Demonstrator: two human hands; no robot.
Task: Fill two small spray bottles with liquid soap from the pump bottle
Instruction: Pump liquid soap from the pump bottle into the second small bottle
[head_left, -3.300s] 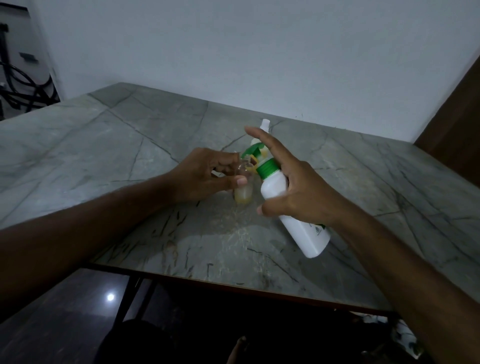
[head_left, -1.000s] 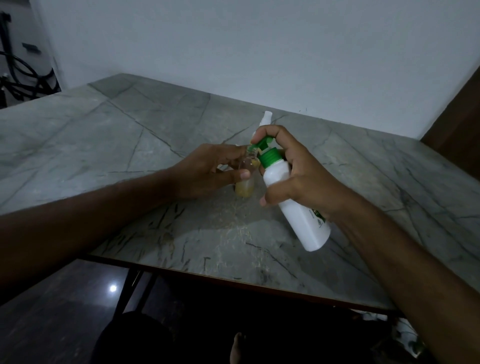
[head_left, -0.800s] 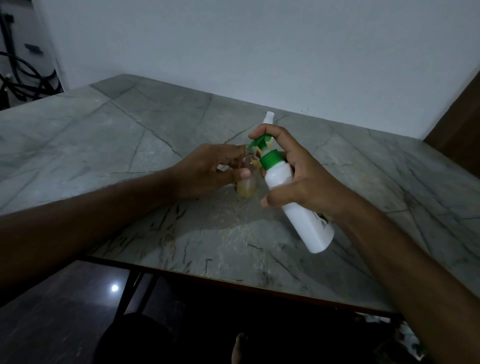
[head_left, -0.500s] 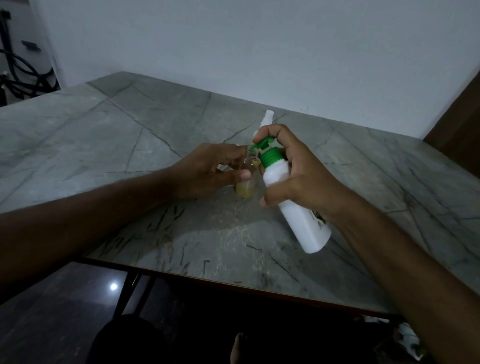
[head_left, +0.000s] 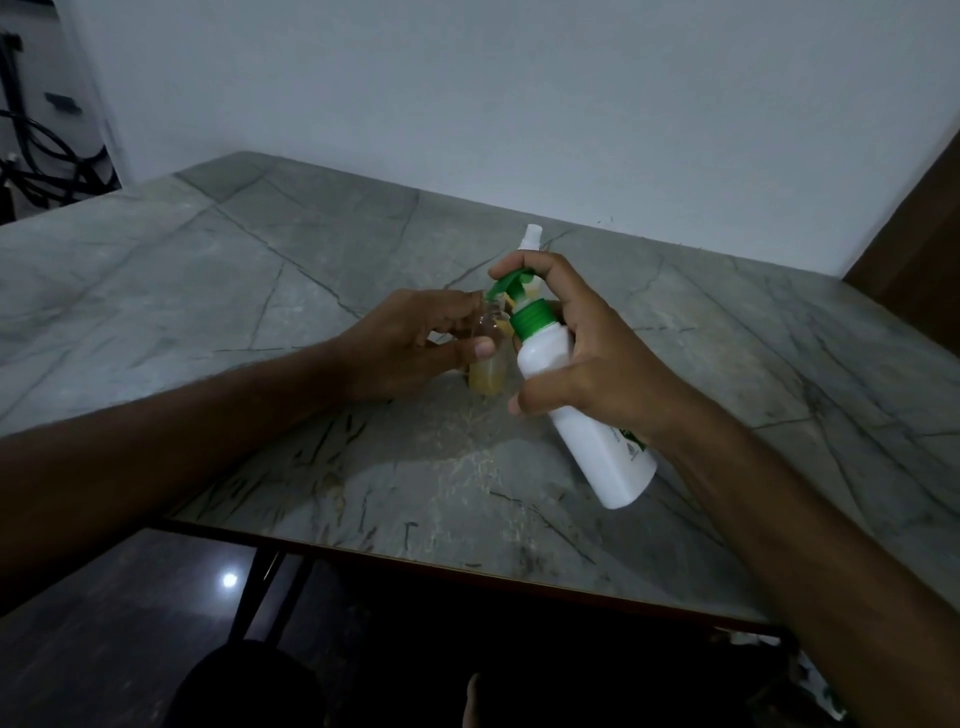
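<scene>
My right hand grips the white pump bottle, tilted with its green pump head leaning left over a small clear bottle. My index finger rests on top of the pump. That small bottle stands on the grey stone table, partly filled with yellowish soap, and my left hand holds it by thumb and fingers. A second small bottle with a white spray cap stands behind my right hand, mostly hidden.
The table's near edge runs close to me, with dark floor below. A white wall lies behind the table, a brown door panel at the right, and dark cables at the far left.
My right index finger has pressed and released the pump head between frames. The pump bottle and the small bottle have hardly moved; the view shifted slightly.
</scene>
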